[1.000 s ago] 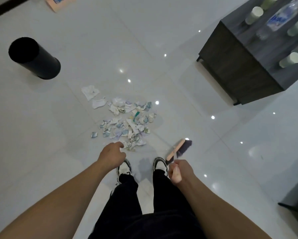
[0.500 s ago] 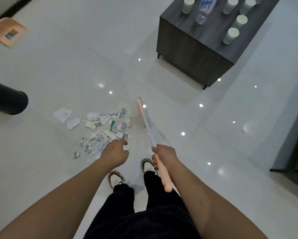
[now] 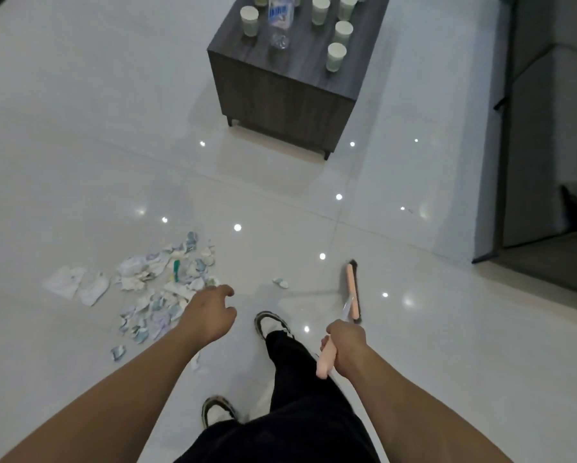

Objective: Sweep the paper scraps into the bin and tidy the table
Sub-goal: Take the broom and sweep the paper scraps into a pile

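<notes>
A pile of torn paper scraps lies on the white tiled floor at the left, with one stray scrap apart to its right. My right hand grips the pink handle of a broom; the broom head rests on the floor to the right of the stray scrap. My left hand hovers over the pile's near right edge, fingers loosely curled, holding nothing. The bin is out of view.
A dark wooden coffee table stands ahead with several paper cups and a plastic bottle on top. A grey sofa runs along the right. My feet stand between pile and broom.
The view has swung right, so the black bin and the dustpan have left the frame. The broom head has come down from a raised swing onto the floor at the right.
</notes>
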`<state>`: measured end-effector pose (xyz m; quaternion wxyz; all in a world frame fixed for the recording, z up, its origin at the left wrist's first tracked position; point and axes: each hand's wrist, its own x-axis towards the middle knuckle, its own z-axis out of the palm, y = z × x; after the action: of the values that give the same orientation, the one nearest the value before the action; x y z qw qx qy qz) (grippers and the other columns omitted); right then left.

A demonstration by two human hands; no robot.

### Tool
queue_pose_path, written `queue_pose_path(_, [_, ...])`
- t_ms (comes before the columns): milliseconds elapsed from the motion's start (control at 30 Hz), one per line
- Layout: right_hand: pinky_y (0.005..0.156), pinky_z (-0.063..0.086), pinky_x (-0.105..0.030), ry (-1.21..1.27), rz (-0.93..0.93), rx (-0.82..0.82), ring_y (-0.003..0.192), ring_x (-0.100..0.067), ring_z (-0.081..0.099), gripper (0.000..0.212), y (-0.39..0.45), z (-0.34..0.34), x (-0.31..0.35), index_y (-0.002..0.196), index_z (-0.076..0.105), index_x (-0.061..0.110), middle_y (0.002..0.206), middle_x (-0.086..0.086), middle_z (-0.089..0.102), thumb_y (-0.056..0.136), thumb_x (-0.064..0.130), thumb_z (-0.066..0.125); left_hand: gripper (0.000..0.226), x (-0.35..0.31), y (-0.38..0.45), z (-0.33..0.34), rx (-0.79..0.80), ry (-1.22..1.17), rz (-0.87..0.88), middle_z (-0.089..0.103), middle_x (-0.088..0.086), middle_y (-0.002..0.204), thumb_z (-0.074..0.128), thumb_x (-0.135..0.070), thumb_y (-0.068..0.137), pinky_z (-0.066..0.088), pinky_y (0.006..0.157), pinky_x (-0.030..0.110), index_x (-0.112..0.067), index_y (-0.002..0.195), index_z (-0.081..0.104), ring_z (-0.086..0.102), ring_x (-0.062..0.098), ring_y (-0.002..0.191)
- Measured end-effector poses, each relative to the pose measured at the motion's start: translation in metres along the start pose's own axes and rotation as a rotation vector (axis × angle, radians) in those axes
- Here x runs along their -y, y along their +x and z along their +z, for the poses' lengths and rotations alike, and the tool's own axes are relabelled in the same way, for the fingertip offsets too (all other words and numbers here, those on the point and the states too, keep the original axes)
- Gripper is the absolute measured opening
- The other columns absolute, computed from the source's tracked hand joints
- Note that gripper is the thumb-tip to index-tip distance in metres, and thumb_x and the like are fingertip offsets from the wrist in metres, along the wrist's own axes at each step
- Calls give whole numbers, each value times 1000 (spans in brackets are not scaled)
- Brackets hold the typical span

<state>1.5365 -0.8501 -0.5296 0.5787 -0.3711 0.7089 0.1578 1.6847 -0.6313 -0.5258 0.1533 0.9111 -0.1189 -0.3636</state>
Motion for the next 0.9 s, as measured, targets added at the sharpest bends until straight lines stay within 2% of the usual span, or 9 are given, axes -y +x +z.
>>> queue_pose_path(67, [49,43,-32,-41,-25,17,51,-23,48,11,-8,8,-34,80,48,-1,66,-14,51,90,-4,47,43,13,-17,9,-7,-7,29,58,8,126,55,-22,87,39,93,28,-17,130,56,53,23,115])
queue_pose_path(200, [34,38,-19,-258,-70,107,33,-18,45,5,-39,31,-96,89,55,-3,60,-13,51,89,-4,50,45,63,-67,23,-19,7,33,57,9,126,54,-22,86,40,92,29,-18,131,55,52,24,115])
queue_pose_path(300, [35,37,-20,-459,-122,188,35,-17,45,16,-68,46,-127,100,60,-7,57,-12,53,88,1,58,46,111,-115,28,-32,-17,5,56,8,129,55,-25,85,40,90,30,-21,131,56,52,25,117])
queue_pose_path(433, [35,34,-20,-435,-168,292,37,-15,41,19,-112,68,-158,103,61,-6,53,-9,51,88,7,58,46,166,-162,15,-38,-36,-78,54,8,132,55,-26,84,40,89,30,-23,131,55,50,25,119])
queue_pose_path(600, [35,35,-19,-527,-295,282,32,-17,41,7,-147,102,-181,85,61,-4,49,-11,51,87,1,58,46,208,-191,-9,-171,-149,-143,58,8,130,55,-23,83,41,81,27,-22,129,57,55,25,115])
queue_pose_path(733, [36,35,-18,-627,-362,256,28,-16,39,10,-158,130,-184,92,60,-6,44,-8,49,87,2,58,46,234,-206,-20,-266,-237,-184,56,7,132,55,-22,84,41,85,27,-20,130,57,53,24,118])
queue_pose_path(900, [36,34,-19,-757,-436,295,28,-16,37,11,-172,182,-172,91,61,-7,40,-6,46,84,2,60,45,271,-221,-29,-305,-327,-290,56,7,129,55,-28,86,41,85,28,-23,130,55,53,25,116])
